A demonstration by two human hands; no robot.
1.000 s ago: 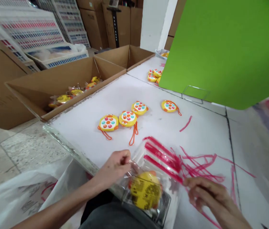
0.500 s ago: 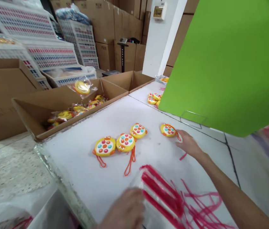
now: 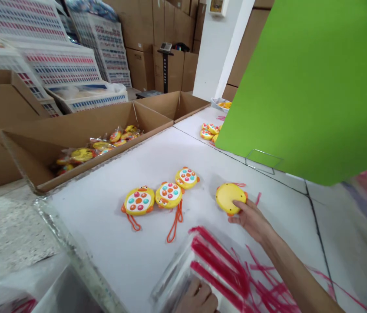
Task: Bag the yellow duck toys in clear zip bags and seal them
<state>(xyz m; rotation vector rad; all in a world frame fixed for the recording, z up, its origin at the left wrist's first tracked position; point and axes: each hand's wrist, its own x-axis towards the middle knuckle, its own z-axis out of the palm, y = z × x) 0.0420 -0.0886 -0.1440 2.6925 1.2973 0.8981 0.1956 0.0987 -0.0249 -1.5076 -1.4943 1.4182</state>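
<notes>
My right hand grips a round yellow toy by its near edge, tilted so its plain back faces me, just above the white table. Three more yellow toys with coloured buttons and orange cords lie in a row to its left. At the near edge my left hand rests with curled fingers on a stack of clear bags with red strips.
An open cardboard box left of the table holds bagged yellow toys. A second open box stands behind it. More toys lie farther back beside a green board. Loose red strips litter the near right.
The bagged toy left my hands and landed in the box. My right hand reached out to the far right toy, took it and turned it over. My left hand went to the bag stack.
</notes>
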